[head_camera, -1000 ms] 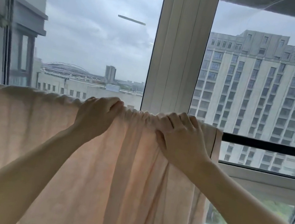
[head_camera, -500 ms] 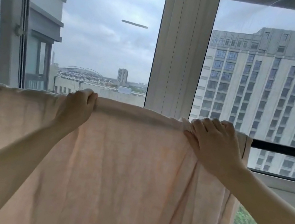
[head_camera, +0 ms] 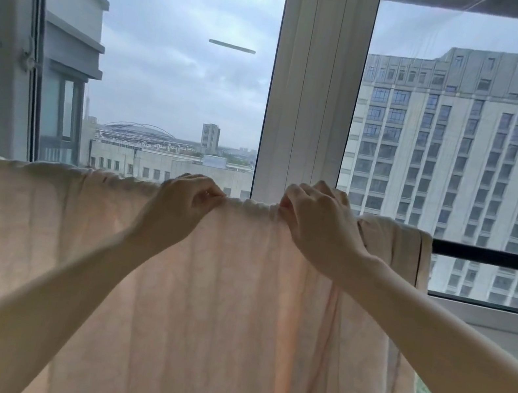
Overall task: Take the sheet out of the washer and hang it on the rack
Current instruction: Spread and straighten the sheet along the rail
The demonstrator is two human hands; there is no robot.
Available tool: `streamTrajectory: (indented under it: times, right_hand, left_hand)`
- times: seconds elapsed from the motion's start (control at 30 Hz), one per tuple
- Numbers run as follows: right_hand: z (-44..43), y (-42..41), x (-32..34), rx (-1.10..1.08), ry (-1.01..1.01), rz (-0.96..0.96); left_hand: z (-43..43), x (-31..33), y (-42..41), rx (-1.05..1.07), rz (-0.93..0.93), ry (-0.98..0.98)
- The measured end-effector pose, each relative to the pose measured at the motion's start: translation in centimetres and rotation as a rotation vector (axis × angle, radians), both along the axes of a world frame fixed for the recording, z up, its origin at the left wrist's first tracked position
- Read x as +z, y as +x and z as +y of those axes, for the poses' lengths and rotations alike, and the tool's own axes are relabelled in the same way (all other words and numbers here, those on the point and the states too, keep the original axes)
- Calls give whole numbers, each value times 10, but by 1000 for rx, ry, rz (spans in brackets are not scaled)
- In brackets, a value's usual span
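1. The sheet hangs over the rack's black bar, and its bunched top fold runs between both grips.
2. The left hand and right hand pinch that fold with curled fingers.
3. The cloth is thin, peach and softly creased, with light showing through.

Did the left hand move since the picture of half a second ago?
Yes: the left hand moved right along the sheet, now close to the white window post.

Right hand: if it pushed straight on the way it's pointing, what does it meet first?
The sheet itself: the right hand grips its bunched top edge over the rail. Past that, probably the white window post or the glass beside it; depth is unclear.
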State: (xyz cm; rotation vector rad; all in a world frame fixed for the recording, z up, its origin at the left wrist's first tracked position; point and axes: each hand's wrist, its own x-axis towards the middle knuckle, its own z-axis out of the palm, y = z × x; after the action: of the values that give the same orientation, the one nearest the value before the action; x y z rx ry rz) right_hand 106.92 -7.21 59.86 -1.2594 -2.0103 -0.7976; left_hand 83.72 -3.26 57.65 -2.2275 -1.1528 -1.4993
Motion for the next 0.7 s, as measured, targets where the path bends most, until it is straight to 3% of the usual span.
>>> streamTrajectory:
  times: [0.13, 0.27, 0.5, 0.7]
  right_hand:
    - [2, 10, 0, 99, -39, 52]
    - [1, 29, -6, 54, -56, 77]
    - [3, 5, 0, 106, -6, 89]
    - [2, 4, -4, 168, -25, 119]
  left_hand:
    - [3, 3, -15, 239, -52, 27]
    - [4, -2, -25, 474, -122, 27]
    - [-3, -1, 40, -5, 46, 50]
    - [2, 5, 46, -29, -29, 57]
